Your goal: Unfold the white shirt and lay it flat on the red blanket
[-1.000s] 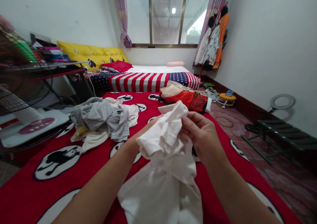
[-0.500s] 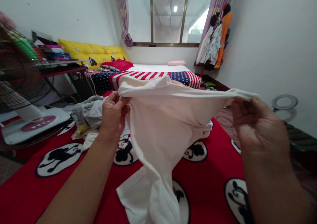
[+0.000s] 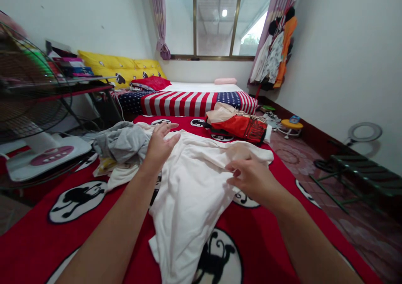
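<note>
A white shirt (image 3: 191, 188) lies rumpled on the red blanket (image 3: 260, 234), its narrow lower end reaching toward me. Above its upper left edge, my left hand (image 3: 161, 144) is open, thumb and fingers apart and holding nothing. My right hand (image 3: 251, 177) hovers over the shirt's right side with loosely curved fingers and a gap between thumb and forefinger. No cloth shows in its grip, though whether the fingertips touch the shirt is hard to see.
Grey and white clothes (image 3: 122, 144) are heaped at the left, near an electric fan (image 3: 44, 150). Beyond the shirt lies a folded red and beige pile of clothes (image 3: 238, 123). A dark green folding stool (image 3: 364, 171) stands at the right, and a bed (image 3: 185, 102) is behind.
The white shirt, held up stretched between both hands before, has come down onto the blanket. Both hands have let go, and my right hand has moved inward to the left.
</note>
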Action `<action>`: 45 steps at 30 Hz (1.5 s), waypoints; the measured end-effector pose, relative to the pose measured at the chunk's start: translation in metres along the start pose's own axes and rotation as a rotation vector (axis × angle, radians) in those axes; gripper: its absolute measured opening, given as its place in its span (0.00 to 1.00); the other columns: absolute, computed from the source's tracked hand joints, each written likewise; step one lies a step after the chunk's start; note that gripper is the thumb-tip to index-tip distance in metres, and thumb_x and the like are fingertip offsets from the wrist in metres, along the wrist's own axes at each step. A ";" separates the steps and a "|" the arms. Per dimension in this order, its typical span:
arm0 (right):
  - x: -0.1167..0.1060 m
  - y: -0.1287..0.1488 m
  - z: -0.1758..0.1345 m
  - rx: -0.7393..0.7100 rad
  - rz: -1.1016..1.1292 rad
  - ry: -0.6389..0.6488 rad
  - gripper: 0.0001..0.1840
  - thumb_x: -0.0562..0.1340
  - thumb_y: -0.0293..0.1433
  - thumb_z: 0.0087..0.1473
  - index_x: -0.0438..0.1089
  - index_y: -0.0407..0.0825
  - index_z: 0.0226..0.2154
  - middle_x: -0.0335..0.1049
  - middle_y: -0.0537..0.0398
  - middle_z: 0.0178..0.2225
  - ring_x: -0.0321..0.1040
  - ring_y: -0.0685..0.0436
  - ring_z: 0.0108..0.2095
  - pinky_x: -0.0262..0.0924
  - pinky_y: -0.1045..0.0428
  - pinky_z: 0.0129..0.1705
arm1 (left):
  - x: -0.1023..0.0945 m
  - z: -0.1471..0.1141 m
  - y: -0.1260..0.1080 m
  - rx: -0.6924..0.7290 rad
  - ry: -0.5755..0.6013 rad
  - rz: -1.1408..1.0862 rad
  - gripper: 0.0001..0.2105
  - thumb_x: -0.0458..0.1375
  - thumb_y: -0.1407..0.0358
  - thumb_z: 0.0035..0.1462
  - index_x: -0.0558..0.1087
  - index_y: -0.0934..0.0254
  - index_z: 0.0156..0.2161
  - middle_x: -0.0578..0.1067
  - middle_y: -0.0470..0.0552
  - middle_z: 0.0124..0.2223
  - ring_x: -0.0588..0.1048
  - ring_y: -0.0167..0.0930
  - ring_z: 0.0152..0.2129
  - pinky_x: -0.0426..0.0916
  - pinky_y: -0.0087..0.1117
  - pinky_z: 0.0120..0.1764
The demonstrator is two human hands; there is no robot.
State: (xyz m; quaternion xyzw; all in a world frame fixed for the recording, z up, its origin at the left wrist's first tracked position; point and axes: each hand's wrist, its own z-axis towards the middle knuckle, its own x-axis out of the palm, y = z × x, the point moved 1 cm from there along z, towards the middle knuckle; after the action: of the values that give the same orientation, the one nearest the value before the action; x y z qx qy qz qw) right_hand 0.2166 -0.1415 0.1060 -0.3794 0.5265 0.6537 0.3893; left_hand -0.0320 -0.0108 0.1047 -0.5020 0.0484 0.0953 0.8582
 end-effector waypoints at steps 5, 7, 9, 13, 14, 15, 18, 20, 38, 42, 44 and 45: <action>0.035 0.036 -0.010 -0.283 0.069 0.231 0.19 0.69 0.32 0.44 0.73 0.53 0.42 0.74 0.54 0.40 0.70 0.43 0.38 0.58 0.53 0.36 | 0.008 -0.003 -0.006 0.012 0.106 0.032 0.14 0.61 0.62 0.49 0.76 0.65 0.41 0.75 0.56 0.47 0.74 0.36 0.45 0.68 0.37 0.49; 0.057 0.040 -0.009 -0.296 0.053 0.230 0.14 0.68 0.33 0.44 0.74 0.52 0.38 0.72 0.53 0.40 0.69 0.43 0.39 0.57 0.52 0.37 | 0.021 -0.013 -0.003 -0.021 0.193 0.049 0.14 0.59 0.61 0.51 0.75 0.66 0.42 0.77 0.56 0.44 0.75 0.36 0.43 0.69 0.37 0.47; 0.077 0.040 -0.007 -0.260 0.069 0.145 0.10 0.67 0.33 0.46 0.73 0.50 0.35 0.71 0.52 0.40 0.67 0.42 0.41 0.58 0.51 0.39 | 0.039 -0.029 0.004 -0.040 0.294 0.078 0.15 0.58 0.61 0.54 0.75 0.65 0.45 0.76 0.57 0.47 0.74 0.36 0.44 0.70 0.37 0.46; 0.099 0.033 -0.006 -0.224 0.214 -0.002 0.11 0.65 0.31 0.46 0.73 0.50 0.36 0.69 0.50 0.41 0.64 0.40 0.44 0.58 0.49 0.44 | 0.077 -0.069 0.023 0.105 0.516 0.228 0.18 0.54 0.58 0.59 0.74 0.64 0.50 0.70 0.59 0.56 0.66 0.39 0.56 0.58 0.42 0.58; 0.101 0.031 -0.006 -0.218 0.256 -0.006 0.11 0.65 0.29 0.45 0.74 0.51 0.35 0.69 0.50 0.41 0.64 0.40 0.45 0.58 0.49 0.45 | 0.083 -0.075 0.028 0.113 0.550 0.266 0.17 0.50 0.58 0.61 0.75 0.63 0.48 0.69 0.59 0.58 0.65 0.39 0.57 0.57 0.42 0.59; 0.102 0.029 -0.005 -0.211 0.292 -0.007 0.11 0.64 0.28 0.44 0.75 0.51 0.35 0.70 0.51 0.42 0.64 0.40 0.45 0.58 0.49 0.45 | 0.087 -0.080 0.032 0.112 0.564 0.287 0.17 0.49 0.58 0.62 0.76 0.62 0.48 0.68 0.58 0.59 0.64 0.38 0.57 0.55 0.42 0.60; 0.103 0.027 -0.003 -0.187 0.351 0.000 0.14 0.64 0.27 0.43 0.75 0.53 0.36 0.70 0.51 0.44 0.65 0.40 0.46 0.58 0.48 0.47 | 0.089 -0.082 0.036 0.083 0.542 0.283 0.16 0.50 0.58 0.62 0.77 0.60 0.46 0.70 0.55 0.57 0.66 0.36 0.56 0.57 0.39 0.59; 0.105 0.027 -0.002 -0.156 0.348 0.006 0.14 0.63 0.28 0.42 0.75 0.53 0.36 0.70 0.51 0.44 0.65 0.39 0.46 0.59 0.48 0.46 | 0.087 -0.080 0.036 0.081 0.507 0.268 0.15 0.50 0.59 0.62 0.78 0.60 0.44 0.72 0.54 0.55 0.67 0.35 0.54 0.57 0.39 0.59; 0.135 0.007 -0.004 -0.278 0.278 -0.105 0.17 0.62 0.28 0.44 0.73 0.53 0.40 0.71 0.51 0.42 0.68 0.41 0.43 0.64 0.50 0.42 | 0.091 -0.080 0.036 0.041 0.423 0.316 0.08 0.57 0.65 0.57 0.80 0.59 0.37 0.74 0.50 0.52 0.67 0.35 0.52 0.59 0.40 0.56; 0.135 0.006 -0.004 -0.281 0.266 -0.156 0.19 0.62 0.26 0.42 0.72 0.53 0.41 0.71 0.51 0.43 0.68 0.41 0.44 0.64 0.50 0.44 | 0.090 -0.080 0.034 0.033 0.438 0.316 0.08 0.57 0.65 0.57 0.80 0.59 0.37 0.74 0.50 0.52 0.67 0.35 0.52 0.59 0.39 0.56; 0.133 0.006 -0.003 -0.315 0.247 -0.139 0.19 0.63 0.27 0.42 0.72 0.53 0.41 0.71 0.52 0.42 0.69 0.42 0.43 0.65 0.51 0.43 | 0.090 -0.080 0.034 0.034 0.441 0.313 0.08 0.57 0.65 0.57 0.80 0.58 0.37 0.73 0.50 0.53 0.67 0.35 0.52 0.59 0.39 0.56; 0.132 0.005 -0.003 -0.337 0.236 -0.120 0.19 0.63 0.27 0.43 0.72 0.54 0.41 0.72 0.52 0.41 0.69 0.42 0.43 0.66 0.52 0.42 | 0.090 -0.080 0.034 0.035 0.440 0.312 0.08 0.57 0.65 0.57 0.80 0.58 0.37 0.73 0.49 0.53 0.67 0.35 0.52 0.59 0.39 0.56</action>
State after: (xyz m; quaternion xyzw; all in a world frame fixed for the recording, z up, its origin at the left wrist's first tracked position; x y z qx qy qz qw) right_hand 0.1580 -0.1305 -0.0120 -0.3352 0.4262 0.7950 0.2720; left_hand 0.0497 -0.0540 0.0201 -0.4824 0.3121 0.1141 0.8105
